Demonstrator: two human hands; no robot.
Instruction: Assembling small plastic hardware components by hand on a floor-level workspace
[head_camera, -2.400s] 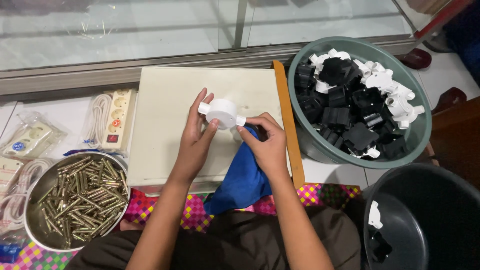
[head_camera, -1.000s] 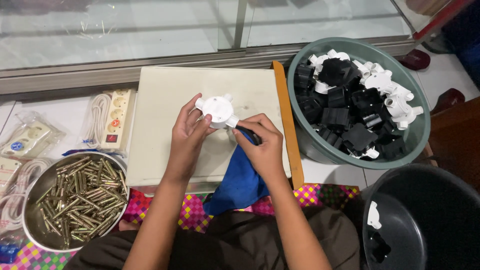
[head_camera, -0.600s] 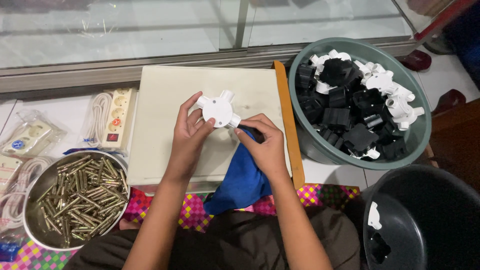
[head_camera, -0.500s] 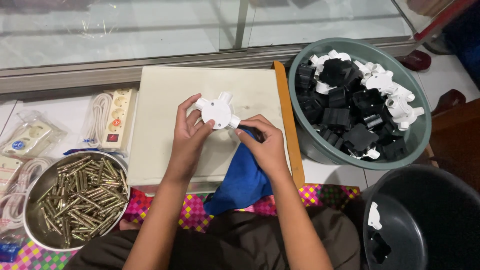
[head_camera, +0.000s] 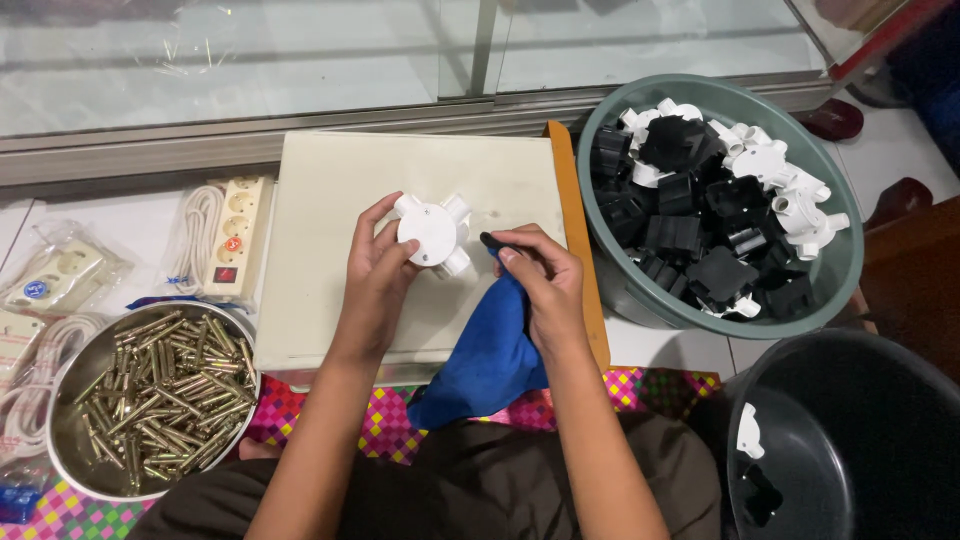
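Observation:
My left hand (head_camera: 375, 275) holds a white round junction box (head_camera: 431, 233) with several short pipe outlets, its flat lid facing up, above a cream board (head_camera: 320, 200). Just right of the box, my right hand (head_camera: 545, 285) grips a blue cloth (head_camera: 490, 350) that hangs down toward my lap, and a small dark tool tip (head_camera: 490, 240) sticks out from its fingers. The tip sits just beside the box's right outlet; contact cannot be told.
A green basin (head_camera: 620, 290) at right holds several black and white junction boxes. A dark bucket (head_camera: 850, 400) at lower right holds a few pieces. A metal bowl (head_camera: 70, 440) of brass screws sits at lower left, with power strips (head_camera: 235, 235) in plastic bags beside it. An orange strip (head_camera: 578, 240) edges the board.
My left hand has turned the white box so its lid faces up and shifted it slightly. My right hand with the cloth has stayed close beside it.

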